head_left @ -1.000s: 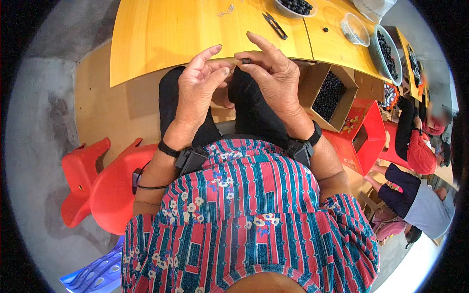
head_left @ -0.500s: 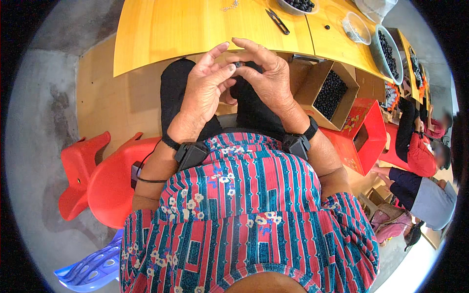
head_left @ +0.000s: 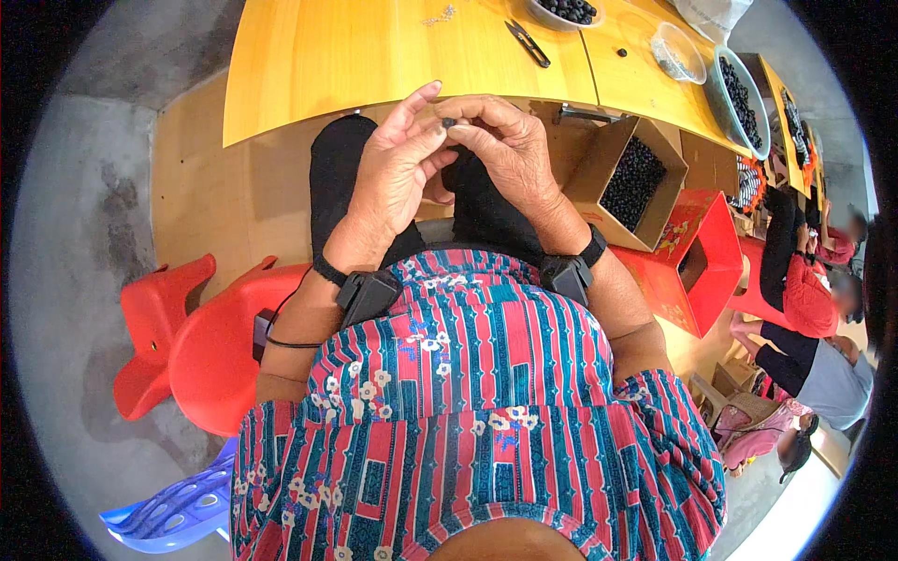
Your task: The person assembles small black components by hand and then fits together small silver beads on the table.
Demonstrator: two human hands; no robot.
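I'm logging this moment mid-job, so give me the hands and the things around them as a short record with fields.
Right hand: thumb and finger pinching a small black piece
Left hand: fingertips at that piece; grip unclear
Ahead: yellow table
On table: dark snips, bowl of black pieces
Person's right: open cardboard box of small dark pieces; red box beside it
Person's left: red chairs

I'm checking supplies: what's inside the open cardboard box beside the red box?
Inside the cardboard box are many small black pieces, loosely heaped. Only the top layer shows; the box's bottom and whatever lies beneath that layer are covered.
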